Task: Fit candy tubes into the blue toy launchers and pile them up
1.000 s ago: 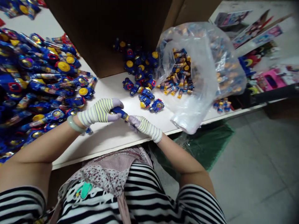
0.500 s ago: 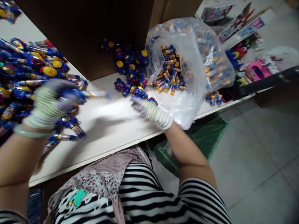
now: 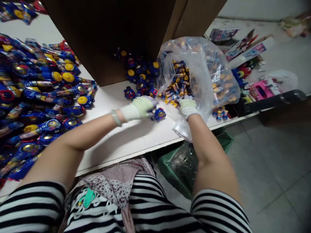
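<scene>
My left hand (image 3: 142, 108), in a pale striped glove with grey fingertips, reaches across the table among blue toy bodies. Its fingers look stretched and somewhat apart, though slightly blurred. Just beside the fingertips is a blue toy body (image 3: 159, 114) with a gold round front. More blue and yellow toy bodies (image 3: 141, 83) are heaped behind it. My right hand (image 3: 188, 106), gloved alike, is at the mouth of a clear plastic bag (image 3: 206, 97), by small yellow-capped tubes (image 3: 179, 84). The back of the hand mostly hides its fingers.
At left lies a large pile of blue toys with tubes attached (image 3: 48, 94). A tall cardboard box (image 3: 109, 35) stands behind the toy bodies. Boxes with printed sides (image 3: 245, 51) and a pink piece (image 3: 261, 90) are at far right. Below the table edge hangs a green sack (image 3: 170, 165).
My left hand has moved right from the left pile, and the toy with a tube it held is no longer in it. My right hand has moved right, from the toy bodies to the tubes.
</scene>
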Tool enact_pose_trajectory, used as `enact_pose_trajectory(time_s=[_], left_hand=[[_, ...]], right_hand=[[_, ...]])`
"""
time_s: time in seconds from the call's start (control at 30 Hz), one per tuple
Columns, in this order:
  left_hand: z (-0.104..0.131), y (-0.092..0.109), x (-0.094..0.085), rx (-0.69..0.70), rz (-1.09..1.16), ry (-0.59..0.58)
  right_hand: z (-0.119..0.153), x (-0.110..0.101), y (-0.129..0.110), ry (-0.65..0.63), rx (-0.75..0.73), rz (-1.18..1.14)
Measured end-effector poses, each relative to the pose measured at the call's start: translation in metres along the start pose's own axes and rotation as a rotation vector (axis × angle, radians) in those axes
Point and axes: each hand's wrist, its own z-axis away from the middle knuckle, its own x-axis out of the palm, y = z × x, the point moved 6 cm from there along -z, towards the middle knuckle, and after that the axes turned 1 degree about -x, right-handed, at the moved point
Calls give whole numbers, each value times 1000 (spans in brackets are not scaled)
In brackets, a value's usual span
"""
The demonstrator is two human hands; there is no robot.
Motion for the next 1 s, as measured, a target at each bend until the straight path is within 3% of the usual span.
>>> enact_pose_trajectory(time_s=[0.1, 0.2, 0.27, 0.33, 0.47, 0.6, 0.77, 0.9, 1.0], left_hand=[[-60, 50, 37, -6, -72, -158], [-78, 56, 50, -31, -44, -247], [-65, 40, 45, -41, 81, -175], [-40, 12, 35, -122, 335, -21], [25, -38, 27, -384, 956, 337], [63, -36, 32, -412, 1169, 494], [75, -31, 39, -443, 1322, 740], [79, -35, 39, -445, 1280, 794], [86, -40, 37, -478, 1222, 752]], right_hand=[[23, 2, -13, -35, 29, 66], [55, 7, -21, 30, 11, -62], [79, 11, -26, 151, -7, -266], [103, 17, -38, 239, -51, -481], [133, 29, -90, 239, -159, -697], [137, 28, -142, 172, -254, -655], [134, 19, -156, 197, -263, -504], [134, 17, -168, 133, -293, -374], [135, 18, -180, 104, -303, -293]])
